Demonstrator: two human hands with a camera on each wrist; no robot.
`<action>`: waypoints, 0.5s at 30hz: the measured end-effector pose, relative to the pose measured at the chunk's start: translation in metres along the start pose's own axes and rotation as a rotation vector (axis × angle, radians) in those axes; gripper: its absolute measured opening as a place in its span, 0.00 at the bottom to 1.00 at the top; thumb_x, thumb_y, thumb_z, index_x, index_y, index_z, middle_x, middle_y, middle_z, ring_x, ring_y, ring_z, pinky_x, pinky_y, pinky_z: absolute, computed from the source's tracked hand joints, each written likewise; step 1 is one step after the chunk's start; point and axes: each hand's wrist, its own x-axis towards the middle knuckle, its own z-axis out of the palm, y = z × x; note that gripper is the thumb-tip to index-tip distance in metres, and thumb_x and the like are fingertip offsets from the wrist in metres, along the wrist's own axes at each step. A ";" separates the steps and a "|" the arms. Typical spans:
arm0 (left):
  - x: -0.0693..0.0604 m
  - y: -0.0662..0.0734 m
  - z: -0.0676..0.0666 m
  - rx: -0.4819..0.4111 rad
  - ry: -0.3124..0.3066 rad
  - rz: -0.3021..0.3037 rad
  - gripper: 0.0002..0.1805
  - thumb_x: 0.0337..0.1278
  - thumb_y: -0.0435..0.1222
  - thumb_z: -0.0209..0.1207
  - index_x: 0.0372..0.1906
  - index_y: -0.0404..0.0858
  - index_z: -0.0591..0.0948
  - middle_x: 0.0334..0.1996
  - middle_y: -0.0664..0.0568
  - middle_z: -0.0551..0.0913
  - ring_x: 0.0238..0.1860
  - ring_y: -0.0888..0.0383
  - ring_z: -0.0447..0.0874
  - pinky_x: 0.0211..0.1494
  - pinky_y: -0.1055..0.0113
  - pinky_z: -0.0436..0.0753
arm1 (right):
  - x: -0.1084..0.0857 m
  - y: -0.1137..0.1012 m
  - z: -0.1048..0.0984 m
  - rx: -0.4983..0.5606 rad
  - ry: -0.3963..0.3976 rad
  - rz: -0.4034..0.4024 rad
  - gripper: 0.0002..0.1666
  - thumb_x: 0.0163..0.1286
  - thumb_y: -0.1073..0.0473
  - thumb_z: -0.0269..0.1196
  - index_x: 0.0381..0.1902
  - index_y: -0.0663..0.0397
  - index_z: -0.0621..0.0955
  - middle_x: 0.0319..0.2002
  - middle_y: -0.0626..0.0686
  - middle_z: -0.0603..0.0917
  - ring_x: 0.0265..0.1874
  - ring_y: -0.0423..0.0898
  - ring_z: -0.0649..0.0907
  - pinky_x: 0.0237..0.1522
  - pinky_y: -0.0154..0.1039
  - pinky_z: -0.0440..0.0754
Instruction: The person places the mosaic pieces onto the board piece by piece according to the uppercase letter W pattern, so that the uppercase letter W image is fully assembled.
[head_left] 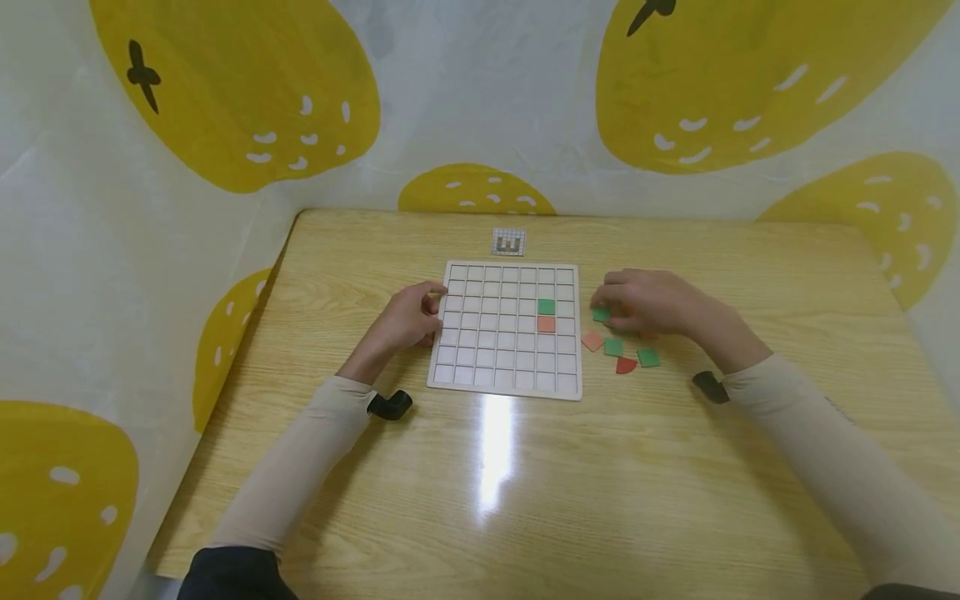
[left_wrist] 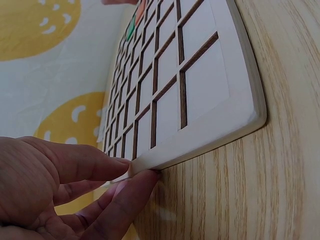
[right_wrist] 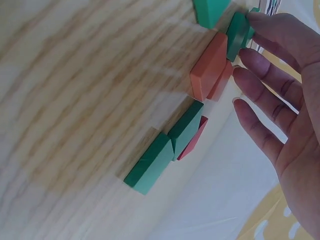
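Tile-picking, seemingly: right hand (head_left: 651, 302) at green tile (head_left: 601, 315), cannot tell if pinching; left hand (head_left: 405, 318), fingers relaxed, touches board (head_left: 487, 358); next calls for lifting single tile cleanly

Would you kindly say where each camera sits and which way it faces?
Head: head-worn, facing forward and down at the grid board; left hand, right hand, sleeves show.
Left wrist: worn there, facing across the grid board; left hand shows.
Right wrist: worn there, facing coloured tiles; right hand shows.
Head and left wrist share the grid board.
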 end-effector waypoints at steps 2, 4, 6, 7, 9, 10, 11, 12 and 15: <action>-0.001 0.000 0.000 0.002 -0.001 0.000 0.33 0.60 0.21 0.59 0.71 0.38 0.71 0.43 0.43 0.74 0.37 0.51 0.76 0.33 0.63 0.89 | 0.000 0.001 0.001 -0.008 -0.004 0.007 0.15 0.62 0.57 0.73 0.47 0.48 0.86 0.41 0.47 0.82 0.37 0.46 0.78 0.39 0.45 0.83; -0.001 0.001 0.000 0.003 -0.002 0.001 0.33 0.61 0.21 0.59 0.71 0.38 0.71 0.43 0.43 0.74 0.37 0.51 0.76 0.33 0.63 0.89 | 0.001 0.001 0.002 -0.012 -0.006 0.011 0.15 0.62 0.56 0.73 0.47 0.48 0.87 0.40 0.47 0.81 0.37 0.45 0.77 0.37 0.43 0.82; -0.002 0.001 0.000 0.004 -0.003 0.004 0.33 0.61 0.21 0.59 0.71 0.37 0.71 0.43 0.42 0.74 0.37 0.51 0.76 0.33 0.63 0.89 | 0.000 0.002 0.002 -0.012 -0.006 0.010 0.15 0.62 0.56 0.74 0.46 0.48 0.87 0.38 0.46 0.81 0.36 0.45 0.76 0.36 0.42 0.81; -0.002 0.001 0.000 0.005 -0.003 0.006 0.33 0.61 0.21 0.59 0.71 0.37 0.71 0.43 0.42 0.74 0.37 0.51 0.76 0.33 0.63 0.89 | 0.000 0.002 0.001 -0.009 -0.006 0.007 0.15 0.61 0.56 0.74 0.46 0.48 0.87 0.38 0.46 0.80 0.36 0.45 0.76 0.35 0.42 0.81; -0.002 0.001 0.000 0.004 -0.004 0.010 0.33 0.60 0.21 0.59 0.71 0.37 0.70 0.43 0.42 0.74 0.37 0.51 0.76 0.33 0.63 0.89 | 0.000 0.002 0.001 -0.006 -0.005 0.003 0.15 0.61 0.56 0.75 0.45 0.48 0.87 0.38 0.46 0.81 0.36 0.44 0.76 0.35 0.42 0.81; -0.002 0.001 0.000 0.004 -0.003 0.011 0.33 0.60 0.21 0.59 0.71 0.37 0.70 0.43 0.42 0.74 0.37 0.51 0.76 0.33 0.63 0.89 | 0.000 0.002 0.000 -0.006 -0.005 0.001 0.15 0.61 0.57 0.75 0.45 0.48 0.87 0.37 0.46 0.81 0.36 0.44 0.76 0.35 0.43 0.81; -0.002 0.001 0.000 0.004 -0.002 0.013 0.33 0.60 0.21 0.59 0.71 0.37 0.70 0.43 0.42 0.74 0.37 0.51 0.76 0.33 0.63 0.88 | -0.001 0.002 0.000 -0.005 -0.005 -0.001 0.14 0.60 0.57 0.75 0.45 0.48 0.87 0.38 0.46 0.81 0.36 0.44 0.77 0.36 0.43 0.82; -0.002 0.001 0.000 0.001 -0.001 0.013 0.33 0.60 0.21 0.59 0.71 0.37 0.71 0.43 0.42 0.74 0.37 0.51 0.76 0.33 0.63 0.88 | -0.001 0.002 0.000 -0.005 -0.007 -0.002 0.14 0.60 0.57 0.75 0.45 0.48 0.87 0.38 0.46 0.81 0.36 0.44 0.77 0.36 0.43 0.82; -0.001 0.001 0.000 0.003 0.001 0.014 0.33 0.60 0.21 0.59 0.71 0.37 0.71 0.42 0.42 0.74 0.37 0.51 0.76 0.32 0.64 0.88 | -0.001 0.003 -0.001 -0.001 -0.011 0.000 0.14 0.60 0.57 0.76 0.45 0.48 0.87 0.38 0.46 0.82 0.37 0.44 0.77 0.36 0.44 0.83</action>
